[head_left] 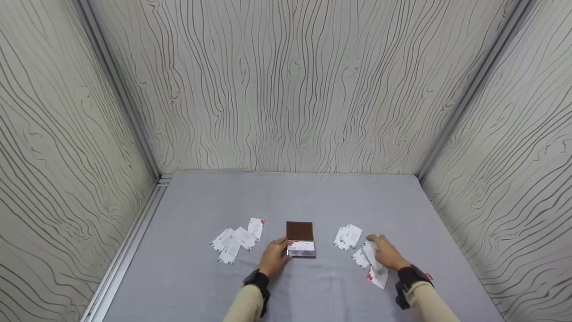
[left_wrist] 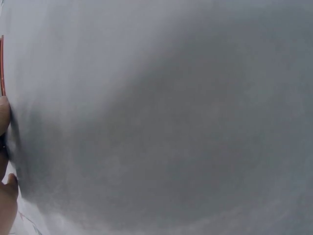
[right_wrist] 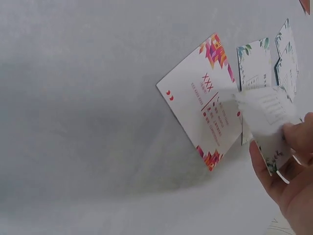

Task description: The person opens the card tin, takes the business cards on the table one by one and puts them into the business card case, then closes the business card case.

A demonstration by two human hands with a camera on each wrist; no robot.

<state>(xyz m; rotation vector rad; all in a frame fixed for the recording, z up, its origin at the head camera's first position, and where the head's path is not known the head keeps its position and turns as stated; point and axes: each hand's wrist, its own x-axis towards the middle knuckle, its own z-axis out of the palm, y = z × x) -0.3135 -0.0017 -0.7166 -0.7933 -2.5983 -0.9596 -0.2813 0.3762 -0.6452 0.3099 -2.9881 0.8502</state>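
Note:
My left hand (head_left: 274, 258) grips the left side of a brown business card case (head_left: 299, 230), which lies with its lid folded back and cards (head_left: 301, 245) in its lower half. The left wrist view catches only fingertips (left_wrist: 4, 115) and a thin reddish-brown edge of the case. Over the cards on the right, my right hand (head_left: 388, 256) pinches a white business card (right_wrist: 266, 112) with leaf decoration, tilted above the table. Below it lie a card with red and orange corners (right_wrist: 203, 105) and a leaf-patterned card (right_wrist: 254, 61), partly covered.
Several white cards (head_left: 230, 243) lie overlapping left of the case. Right of it sits another small overlapping group (head_left: 347, 237). Grey cloth (head_left: 295, 197) covers the table, with wood-grain-patterned panels (head_left: 290, 89) at the back and both sides.

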